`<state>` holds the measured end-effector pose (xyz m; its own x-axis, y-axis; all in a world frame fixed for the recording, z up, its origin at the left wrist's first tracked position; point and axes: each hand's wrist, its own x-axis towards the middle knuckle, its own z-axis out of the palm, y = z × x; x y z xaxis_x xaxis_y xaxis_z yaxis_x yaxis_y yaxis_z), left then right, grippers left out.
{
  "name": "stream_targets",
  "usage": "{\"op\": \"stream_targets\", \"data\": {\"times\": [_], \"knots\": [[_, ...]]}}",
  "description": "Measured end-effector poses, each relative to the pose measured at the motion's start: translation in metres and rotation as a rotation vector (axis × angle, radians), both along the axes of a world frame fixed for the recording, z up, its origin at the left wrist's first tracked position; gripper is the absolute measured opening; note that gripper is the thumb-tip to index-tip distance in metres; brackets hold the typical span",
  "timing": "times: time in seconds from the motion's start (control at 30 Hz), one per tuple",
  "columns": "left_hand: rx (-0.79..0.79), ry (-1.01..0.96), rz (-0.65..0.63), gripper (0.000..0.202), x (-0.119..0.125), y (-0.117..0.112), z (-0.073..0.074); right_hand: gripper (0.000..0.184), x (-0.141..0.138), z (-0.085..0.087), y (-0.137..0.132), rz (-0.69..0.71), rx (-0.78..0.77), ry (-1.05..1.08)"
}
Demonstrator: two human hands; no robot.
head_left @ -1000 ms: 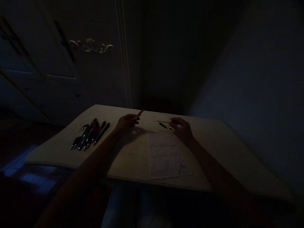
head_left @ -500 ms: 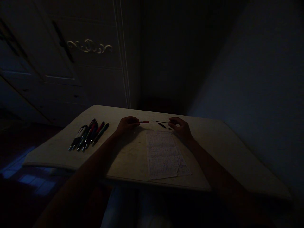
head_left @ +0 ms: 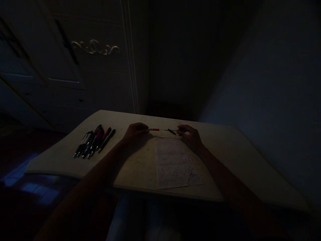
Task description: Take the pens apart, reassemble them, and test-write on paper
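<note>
My left hand [head_left: 136, 131] pinches a red pen barrel [head_left: 154, 129], which sticks out to the right between thumb and fingers. Across from it, my right hand [head_left: 189, 133] is closed on a thin dark pen refill [head_left: 165, 130] whose pale tip points left at the barrel's end. Only a tiny gap, if any, lies between tip and barrel; it is too dark to tell whether they touch. A short black pen part [head_left: 172, 132] lies on the table just below the refill, left of my right fingertips.
The pale table [head_left: 135, 167] carries a pile of several pens [head_left: 94, 142] at its left. A creased, written-on paper sheet [head_left: 172, 164] lies between my forearms. Behind stands a cabinet [head_left: 105, 80] with scroll trim; a wall [head_left: 271, 83] rises at the right.
The refill in my right hand has moved left, and its tip is now much closer to the red barrel. My left hand has shifted slightly right.
</note>
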<state>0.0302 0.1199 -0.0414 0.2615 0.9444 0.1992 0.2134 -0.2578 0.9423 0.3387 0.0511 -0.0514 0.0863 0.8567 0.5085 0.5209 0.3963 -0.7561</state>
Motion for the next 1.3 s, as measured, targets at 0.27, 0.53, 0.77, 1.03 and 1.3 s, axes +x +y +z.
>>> {"op": "stream_targets", "data": {"times": [0.27,0.53,0.77,1.03,1.3], "knots": [[0.027,0.013,-0.019,0.026,0.0,-0.002,0.003,0.027,-0.005,0.0,-0.002,0.002,0.024,-0.008],[0.005,-0.004,-0.052,0.024,0.004,-0.003,-0.002,0.026,-0.01,0.002,-0.004,0.011,0.029,-0.008],[0.023,0.051,-0.063,0.022,0.012,-0.014,0.005,0.026,-0.015,0.001,-0.005,0.006,0.013,0.027],[0.071,0.03,-0.043,0.025,0.019,-0.023,0.007,0.024,-0.021,0.003,-0.007,-0.004,0.013,0.071],[0.099,0.044,-0.028,0.024,0.019,-0.021,0.005,0.023,-0.021,0.006,-0.009,0.015,-0.018,0.07]]}}
